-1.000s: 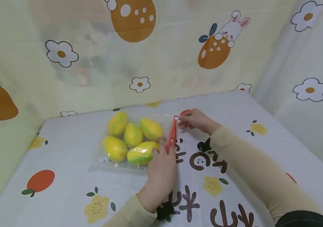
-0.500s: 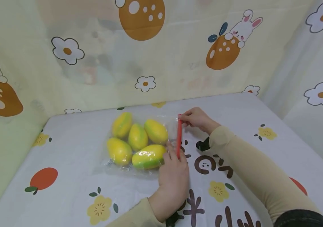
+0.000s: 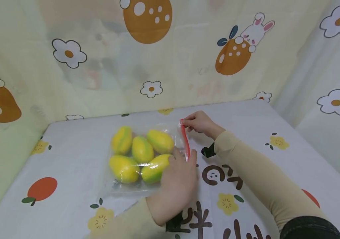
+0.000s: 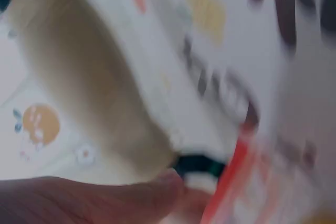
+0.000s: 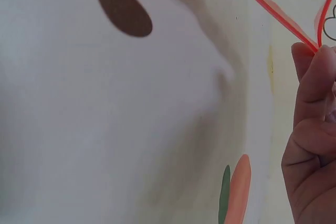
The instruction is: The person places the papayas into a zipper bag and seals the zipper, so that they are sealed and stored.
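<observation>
A clear zip bag [image 3: 146, 189] lies on the table with several yellow-green mangoes [image 3: 143, 149] inside. Its red zip strip [image 3: 185, 137] runs along the right-hand end. My right hand [image 3: 202, 123] pinches the far corner of that strip between thumb and fingers; in the right wrist view, two red lines spread apart from the pinch. My left hand [image 3: 178, 179] is at the near end of the strip, fingers on the bag's side and thumb across on the other, holding the bag's edge. The left wrist view is blurred, with the thumb [image 4: 152, 190] beside the red strip.
A white printed cloth [image 3: 77, 159] with fruit, flowers and lettering covers the table. Behind the table hangs a patterned curtain [image 3: 184, 49], and another curtain panel [image 3: 328, 73] closes off the right side.
My right hand went from beside the bag's far corner to pinching it, then shifted slightly left. The red strip now bows. My left hand stays by its near end.
</observation>
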The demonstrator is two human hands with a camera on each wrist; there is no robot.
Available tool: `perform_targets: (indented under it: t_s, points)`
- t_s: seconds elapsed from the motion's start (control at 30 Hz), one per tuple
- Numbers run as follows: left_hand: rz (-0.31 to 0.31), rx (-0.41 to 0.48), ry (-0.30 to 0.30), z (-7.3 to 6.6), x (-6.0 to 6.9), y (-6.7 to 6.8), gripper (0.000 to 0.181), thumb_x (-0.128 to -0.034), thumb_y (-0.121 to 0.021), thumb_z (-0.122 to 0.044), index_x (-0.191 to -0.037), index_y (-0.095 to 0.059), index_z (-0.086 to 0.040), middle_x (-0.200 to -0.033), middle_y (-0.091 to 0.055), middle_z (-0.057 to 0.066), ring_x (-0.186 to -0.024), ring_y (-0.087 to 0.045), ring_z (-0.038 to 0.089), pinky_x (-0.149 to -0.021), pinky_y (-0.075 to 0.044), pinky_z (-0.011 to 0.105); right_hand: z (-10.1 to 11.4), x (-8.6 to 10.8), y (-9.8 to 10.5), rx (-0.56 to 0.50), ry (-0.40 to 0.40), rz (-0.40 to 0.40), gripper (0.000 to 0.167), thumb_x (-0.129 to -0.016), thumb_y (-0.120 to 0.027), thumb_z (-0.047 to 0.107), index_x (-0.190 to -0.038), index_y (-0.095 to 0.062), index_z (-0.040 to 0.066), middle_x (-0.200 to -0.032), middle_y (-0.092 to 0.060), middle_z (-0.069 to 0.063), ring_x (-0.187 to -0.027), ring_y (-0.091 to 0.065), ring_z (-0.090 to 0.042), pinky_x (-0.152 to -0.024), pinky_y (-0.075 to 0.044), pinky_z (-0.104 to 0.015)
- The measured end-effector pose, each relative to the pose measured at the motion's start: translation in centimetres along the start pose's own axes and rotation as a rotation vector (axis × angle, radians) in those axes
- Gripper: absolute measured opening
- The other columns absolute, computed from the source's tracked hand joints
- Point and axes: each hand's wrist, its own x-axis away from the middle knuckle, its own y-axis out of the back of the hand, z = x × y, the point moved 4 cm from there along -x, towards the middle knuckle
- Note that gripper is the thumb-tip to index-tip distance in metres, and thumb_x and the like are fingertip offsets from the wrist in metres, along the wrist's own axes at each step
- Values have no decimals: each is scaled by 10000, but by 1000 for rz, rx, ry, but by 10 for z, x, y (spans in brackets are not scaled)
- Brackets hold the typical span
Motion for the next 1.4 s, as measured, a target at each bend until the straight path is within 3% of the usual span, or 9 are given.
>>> perform_targets:
  t_s: [0.13,0.27,0.4,0.47,0.63,0.87,1.1,1.27,1.4]
  points:
    - [69,130,-32,34,-35,31,596,-948,-703,-362,-1447,-500,-107,-1302,-605,239,-1065,-631,368,-780,-606,416,0,1,5,-10,7,-12,329,-984,-687,254,-1234,-732,45,-851,-727,63,-694,-623,-81,-516,-321,-206]
    - [165,182,-74,61,-87,43,534,-977,-675,-356,-1382,-546,-32,-1279,-658,176,-1134,-637,355,-962,-554,438,-1,2,3,-20,10,-12,330,-987,-682,252,-1245,-729,53,-905,-743,30,-746,-648,-110,-527,-344,-213]
    - [274,205,-131,78,-138,40,607,-1009,-624,-348,-1483,-472,1,-1490,-556,151,-1340,-561,305,-1131,-457,415,-2,4,0,-35,-7,-46,338,-984,-684,261,-1253,-723,59,-1011,-760,-42,-809,-678,-121,-634,-412,-236]
    - [305,221,-154,83,-161,35,595,-1019,-608,-333,-1485,-471,9,-1514,-530,157,-1390,-518,313,-1163,-424,422,-2,4,-2,-43,-21,-65,347,-985,-682,268,-1257,-718,55,-1078,-765,-83,-847,-704,-121,-705,-443,-261]
    - [365,262,-208,84,-199,17,476,-1035,-586,-286,-1402,-577,17,-1460,-585,160,-1360,-548,310,-1147,-442,420,-3,4,-5,-49,-56,-92,350,-984,-684,280,-1245,-718,50,-1126,-767,-118,-948,-744,-177,-766,-467,-293]
    - [452,335,-224,78,-221,0,296,-1033,-592,-240,-1233,-722,-65,-1311,-694,108,-1243,-623,288,-1073,-502,451,-1,7,-3,-91,-52,-106,327,-972,-701,273,-1206,-742,49,-1052,-789,-93,-878,-752,-145,-763,-450,-303]
    - [540,448,-222,79,-227,-9,210,-1045,-581,-240,-1131,-692,-83,-1125,-640,73,-1157,-594,252,-1045,-523,466,3,9,-3,-95,-33,-109,326,-966,-705,276,-1192,-754,45,-1010,-801,-66,-805,-739,-78,-763,-447,-312]
    - [491,443,-251,77,-230,-11,176,-1044,-581,-211,-1039,-686,-69,-952,-569,25,-925,-520,172,-903,-533,346,5,12,-2,-104,-64,-97,334,-970,-700,282,-1201,-748,45,-1006,-800,-66,-903,-751,-144,-920,-499,-412]
    - [413,398,-286,73,-230,-10,167,-1033,-600,-197,-939,-677,-82,-845,-539,2,-799,-472,151,-720,-423,261,3,13,0,-118,-92,-83,336,-963,-704,298,-1188,-752,53,-899,-795,-17,-954,-738,-163,-985,-499,-443]
